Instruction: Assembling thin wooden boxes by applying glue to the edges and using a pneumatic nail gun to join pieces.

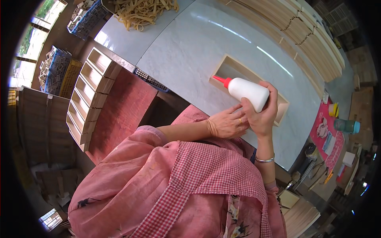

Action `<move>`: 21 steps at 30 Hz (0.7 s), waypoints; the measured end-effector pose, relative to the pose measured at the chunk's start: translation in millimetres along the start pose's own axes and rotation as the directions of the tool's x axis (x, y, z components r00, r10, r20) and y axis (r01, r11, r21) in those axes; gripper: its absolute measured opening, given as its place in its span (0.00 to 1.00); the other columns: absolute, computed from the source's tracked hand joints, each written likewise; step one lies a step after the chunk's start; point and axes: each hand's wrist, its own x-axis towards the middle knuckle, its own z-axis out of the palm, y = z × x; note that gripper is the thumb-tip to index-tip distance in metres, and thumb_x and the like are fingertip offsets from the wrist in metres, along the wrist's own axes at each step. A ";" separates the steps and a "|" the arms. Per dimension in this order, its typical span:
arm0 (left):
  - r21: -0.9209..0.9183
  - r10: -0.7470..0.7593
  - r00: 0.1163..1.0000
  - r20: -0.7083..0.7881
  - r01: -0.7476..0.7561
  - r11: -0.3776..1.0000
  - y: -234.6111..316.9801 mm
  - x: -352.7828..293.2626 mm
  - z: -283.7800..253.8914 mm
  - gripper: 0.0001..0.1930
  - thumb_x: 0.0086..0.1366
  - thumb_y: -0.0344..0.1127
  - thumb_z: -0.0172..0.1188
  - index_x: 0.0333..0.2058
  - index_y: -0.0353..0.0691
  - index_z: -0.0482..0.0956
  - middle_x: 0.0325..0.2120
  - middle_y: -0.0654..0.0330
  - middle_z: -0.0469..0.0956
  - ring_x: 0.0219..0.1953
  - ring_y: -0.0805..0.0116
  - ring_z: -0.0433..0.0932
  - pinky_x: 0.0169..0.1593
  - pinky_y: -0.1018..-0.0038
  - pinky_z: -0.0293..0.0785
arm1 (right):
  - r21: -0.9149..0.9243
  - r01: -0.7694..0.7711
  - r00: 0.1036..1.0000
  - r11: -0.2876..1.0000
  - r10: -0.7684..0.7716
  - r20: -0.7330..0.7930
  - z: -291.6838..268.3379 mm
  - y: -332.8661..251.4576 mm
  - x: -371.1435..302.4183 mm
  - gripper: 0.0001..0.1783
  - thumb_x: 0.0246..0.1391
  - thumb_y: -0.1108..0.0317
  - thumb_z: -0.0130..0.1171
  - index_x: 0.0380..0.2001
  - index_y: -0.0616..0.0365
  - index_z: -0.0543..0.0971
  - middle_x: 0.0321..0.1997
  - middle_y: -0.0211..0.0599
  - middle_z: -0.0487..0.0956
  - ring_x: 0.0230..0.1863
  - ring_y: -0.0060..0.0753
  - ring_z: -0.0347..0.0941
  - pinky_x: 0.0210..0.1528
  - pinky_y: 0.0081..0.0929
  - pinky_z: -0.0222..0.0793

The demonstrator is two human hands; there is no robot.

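My right hand [262,109] is closed around a white squeeze bottle [248,92] with a red pointed nozzle. The bottle is tilted, its nozzle toward the upper left, over a shallow rectangular wooden box frame [225,60]. That frame lies slantwise on the grey tabletop, partly covered by the bottle and the hand. At the table's near edge, my left hand [228,122] lies beside the right one, back upward. Its fingers are loosely stretched toward the right palm, and some fingertips are hidden. I see nothing held in it.
Wooden strips [293,29] are stacked along the table's far right. Pale curled bands [141,12] lie at the far left. Joined wooden boxes [85,93] stand on a red board [123,107] at left. A lidded bottle [346,126] stands at right.
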 end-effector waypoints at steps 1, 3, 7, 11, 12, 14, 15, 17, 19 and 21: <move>0.000 0.001 1.000 0.000 -0.001 1.000 -0.1 0.4 -0.6 0.18 0.60 0.43 0.62 0.45 0.40 0.79 0.52 0.52 0.73 0.59 0.53 0.69 0.70 0.51 0.60 | 0.000 0.000 1.000 1.000 0.000 -0.001 0.7 0.7 1.2 0.33 0.47 0.71 0.69 0.57 0.57 0.69 0.53 0.44 0.74 0.46 0.39 0.74 0.47 0.32 0.76; 0.006 0.012 1.000 -0.002 -0.012 1.000 -0.3 0.6 -2.8 0.18 0.60 0.43 0.62 0.45 0.39 0.79 0.52 0.52 0.73 0.59 0.52 0.69 0.70 0.51 0.60 | -0.022 0.051 0.999 0.998 -0.051 0.000 3.0 1.5 4.2 0.33 0.46 0.70 0.71 0.56 0.59 0.69 0.50 0.44 0.76 0.43 0.38 0.75 0.44 0.31 0.76; 0.009 0.019 1.000 -0.007 -0.019 1.000 0.0 2.8 -6.0 0.18 0.60 0.42 0.61 0.45 0.39 0.79 0.51 0.53 0.73 0.59 0.52 0.69 0.70 0.51 0.59 | -0.051 0.108 0.994 0.993 -0.109 -0.002 4.6 3.3 7.9 0.33 0.46 0.69 0.72 0.54 0.60 0.70 0.46 0.44 0.77 0.39 0.38 0.75 0.41 0.31 0.75; 0.000 0.006 1.000 -0.013 -0.006 1.000 0.4 4.3 -6.8 0.18 0.61 0.43 0.61 0.45 0.38 0.79 0.51 0.53 0.73 0.60 0.53 0.69 0.70 0.50 0.59 | -0.070 0.129 0.991 0.989 -0.131 -0.014 4.3 4.5 11.7 0.32 0.46 0.69 0.72 0.54 0.59 0.70 0.47 0.43 0.77 0.39 0.38 0.75 0.42 0.31 0.75; -0.003 0.006 1.000 -0.007 -0.006 1.000 0.2 4.2 -6.6 0.18 0.61 0.43 0.61 0.45 0.37 0.79 0.52 0.53 0.72 0.60 0.53 0.69 0.71 0.50 0.58 | -0.083 0.139 0.990 0.987 -0.141 -0.017 4.1 4.5 13.4 0.32 0.46 0.70 0.72 0.54 0.59 0.70 0.46 0.43 0.77 0.39 0.38 0.75 0.42 0.31 0.75; -0.008 0.006 1.000 0.006 -0.006 1.000 -0.2 3.8 -6.3 0.19 0.61 0.44 0.61 0.46 0.37 0.79 0.53 0.52 0.72 0.62 0.53 0.68 0.71 0.51 0.58 | -0.109 0.157 0.987 0.981 -0.161 -0.024 3.7 4.5 17.1 0.32 0.46 0.70 0.72 0.54 0.59 0.70 0.46 0.42 0.77 0.40 0.38 0.74 0.43 0.32 0.74; -0.011 0.007 1.000 0.012 -0.007 1.000 -0.1 3.7 -6.4 0.20 0.61 0.44 0.61 0.47 0.36 0.79 0.54 0.52 0.71 0.63 0.53 0.67 0.71 0.51 0.57 | -0.123 0.167 0.985 0.978 -0.171 -0.028 3.6 4.5 18.9 0.32 0.46 0.70 0.72 0.54 0.59 0.70 0.46 0.42 0.77 0.40 0.39 0.74 0.43 0.32 0.74; -0.006 0.004 1.000 0.022 -0.004 1.000 0.3 4.2 -7.4 0.20 0.62 0.44 0.61 0.47 0.36 0.78 0.56 0.51 0.70 0.64 0.53 0.66 0.71 0.51 0.57 | -0.134 0.166 0.984 0.977 -0.173 -0.041 3.4 5.6 22.6 0.31 0.46 0.70 0.72 0.54 0.59 0.70 0.46 0.42 0.77 0.40 0.39 0.74 0.43 0.32 0.74; 0.002 -0.006 0.999 0.045 0.006 1.000 1.2 4.6 -8.7 0.21 0.62 0.45 0.61 0.48 0.36 0.78 0.60 0.50 0.69 0.66 0.53 0.65 0.71 0.51 0.56 | -0.155 0.159 0.983 0.975 -0.171 -0.064 3.5 7.6 26.2 0.31 0.46 0.70 0.72 0.54 0.58 0.70 0.46 0.41 0.77 0.40 0.39 0.74 0.43 0.32 0.74; 0.006 -0.008 0.998 0.055 0.008 1.000 1.2 5.3 -10.3 0.21 0.62 0.45 0.61 0.49 0.36 0.78 0.61 0.49 0.68 0.67 0.53 0.64 0.72 0.52 0.56 | -0.167 0.157 0.982 0.973 -0.172 -0.078 3.6 9.3 30.8 0.31 0.46 0.70 0.72 0.54 0.58 0.71 0.46 0.41 0.77 0.40 0.39 0.74 0.43 0.32 0.74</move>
